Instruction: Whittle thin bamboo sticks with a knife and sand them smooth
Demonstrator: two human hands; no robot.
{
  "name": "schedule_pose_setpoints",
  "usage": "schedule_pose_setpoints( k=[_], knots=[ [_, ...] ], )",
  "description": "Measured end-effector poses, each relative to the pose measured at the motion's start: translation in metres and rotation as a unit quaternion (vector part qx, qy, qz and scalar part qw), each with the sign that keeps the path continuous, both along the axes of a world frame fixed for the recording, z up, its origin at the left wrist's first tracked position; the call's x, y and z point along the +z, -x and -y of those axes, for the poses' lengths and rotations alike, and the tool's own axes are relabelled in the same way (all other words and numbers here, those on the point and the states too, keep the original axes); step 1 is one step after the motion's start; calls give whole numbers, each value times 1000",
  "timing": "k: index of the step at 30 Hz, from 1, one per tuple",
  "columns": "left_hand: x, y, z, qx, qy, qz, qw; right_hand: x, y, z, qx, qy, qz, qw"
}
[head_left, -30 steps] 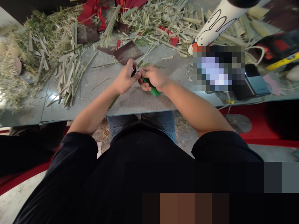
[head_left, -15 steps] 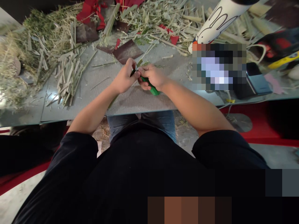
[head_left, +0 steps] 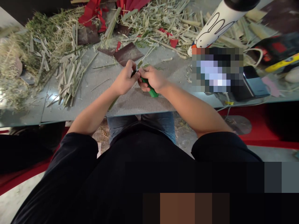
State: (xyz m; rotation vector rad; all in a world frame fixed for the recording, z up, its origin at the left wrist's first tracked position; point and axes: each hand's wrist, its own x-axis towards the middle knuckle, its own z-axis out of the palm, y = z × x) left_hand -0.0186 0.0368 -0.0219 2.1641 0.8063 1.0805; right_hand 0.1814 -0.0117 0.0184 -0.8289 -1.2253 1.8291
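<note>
My right hand [head_left: 153, 77] is closed round a green-handled knife [head_left: 151, 91], whose handle end sticks out below the fist. My left hand [head_left: 125, 80] is closed in a pinch on a thin bamboo strip [head_left: 140, 64], right against the right hand. The strip's tip pokes up between the two thumbs and its other end runs down under my left forearm. Both hands hover over the grey table [head_left: 137, 102], near its front edge. The blade itself is hidden between the fingers.
A pile of cut bamboo strips [head_left: 68, 77] lies to the left, with heaps of shavings [head_left: 39, 34] and red scraps [head_left: 90, 12] behind. Brown sandpaper [head_left: 128, 53] lies beyond the hands. A white rabbit-print cylinder [head_left: 215, 26] and a phone [head_left: 255, 84] sit at the right.
The hands stay locked together at the same spot; only the green handle end has shifted slightly under the fist.
</note>
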Motion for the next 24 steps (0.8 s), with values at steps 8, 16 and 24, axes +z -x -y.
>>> schedule_pose_setpoints(
  k=[8, 16, 24],
  knots=[
    [2, 3, 4, -62, -3, -50, 997, 3, -21, -9, 127, 50, 77, 988],
    [7, 3, 3, -3, -20, -52, 998, 1, -2, 2, -3, 0, 10, 1000],
    [14, 4, 11, -54, -10, -83, 995, 6, -18, -6, 115, 47, 79, 989]
  ],
)
